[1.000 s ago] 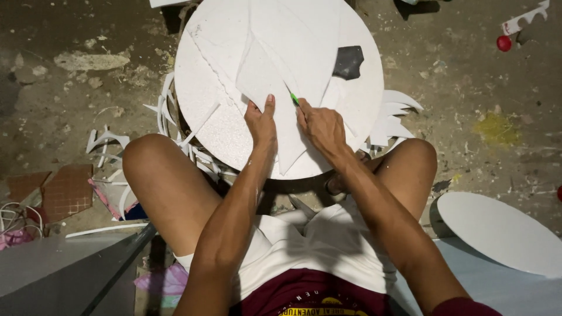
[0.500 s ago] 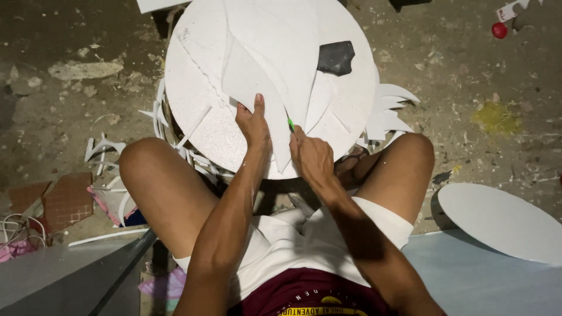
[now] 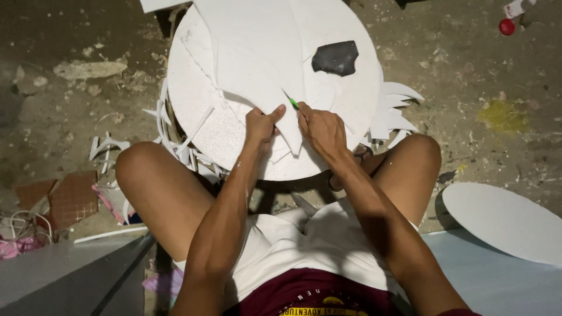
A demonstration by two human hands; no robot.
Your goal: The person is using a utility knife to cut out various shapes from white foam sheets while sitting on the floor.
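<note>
A round white foam board (image 3: 199, 111) lies on a low stand between my knees. On top of it rests a large white foam sheet (image 3: 257, 58) with a pointed lower end. My left hand (image 3: 261, 126) pinches the sheet's lower edge and presses it down. My right hand (image 3: 319, 129) grips a small green-handled cutter (image 3: 292, 102), whose tip touches the sheet just right of my left thumb. A dark irregular piece (image 3: 335, 57) lies on the board at the upper right.
White foam offcuts (image 3: 391, 114) stick out from under the board on the right, and strips (image 3: 108, 145) lie on the dirty concrete floor at left. A white disc (image 3: 503, 219) lies at right. Brown tiles (image 3: 70, 199) sit at left. A red-capped object (image 3: 508, 24) lies top right.
The view has shifted slightly. Both hands have stayed at the sheet's lower edge, and the right hand with the cutter has drawn a little toward me along the sheet.
</note>
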